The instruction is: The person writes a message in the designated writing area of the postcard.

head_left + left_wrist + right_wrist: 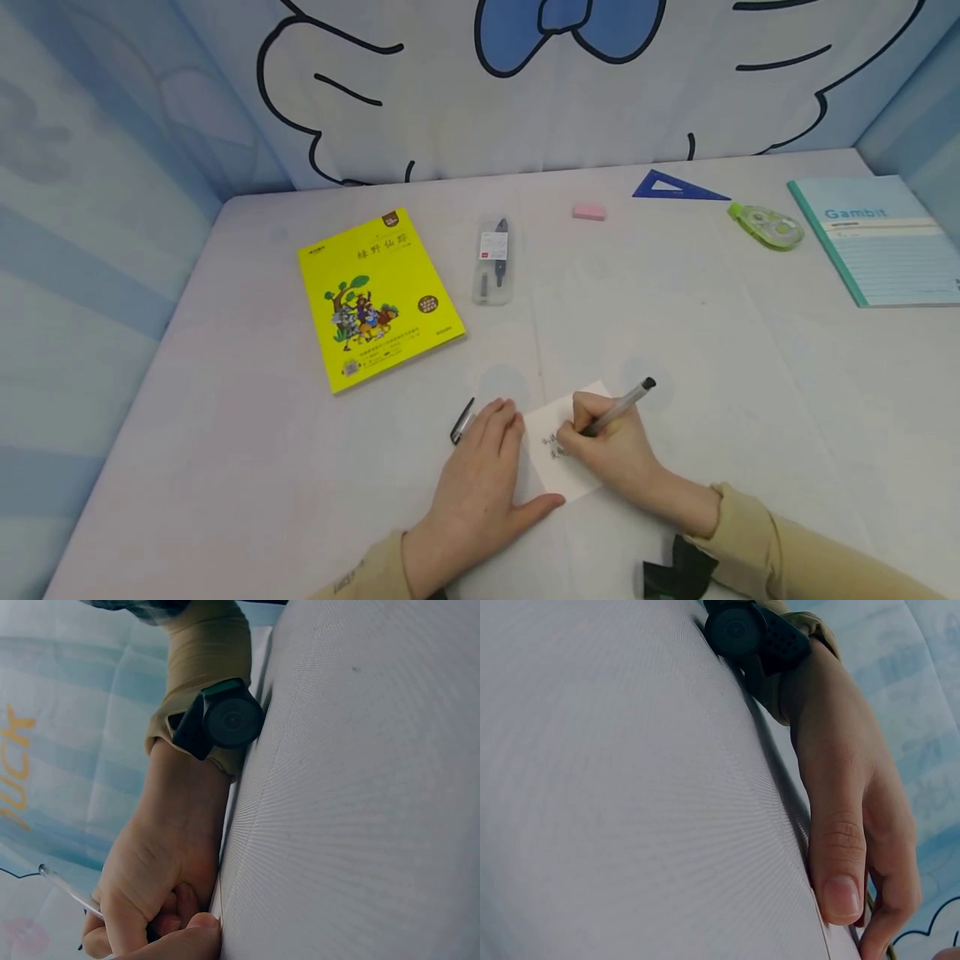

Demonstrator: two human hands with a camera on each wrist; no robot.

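We are pinching a pen (619, 407) in our right hand (618, 454), thumb and fingers curling round the lower barrel while the dark end is sticking up and outward. The pen is slanting over a small sheet of paper (558, 475) on the worktop (675, 333), where dark handwritten marks are showing; the tip is hiding behind our fingers. Our left hand (480, 483) is lying with fingers extended, grasping nothing: the index finger is resting along the sheet's left edge, the thumb reaching its near corner.

We are judging the pen to be light and stiff, its smooth barrel probably rolling if the pinch were slackening, so we are favouring a hold low on the barrel, just clear of the tip. The sheet we are taking to be thin, easily creasing or skidding, so we are preferring flat pressure at its edge, away from the ink. The pen cap (459, 425) is lying just beside the left fingers, looking hard and light; we are reckoning on its clip as the handiest hold.
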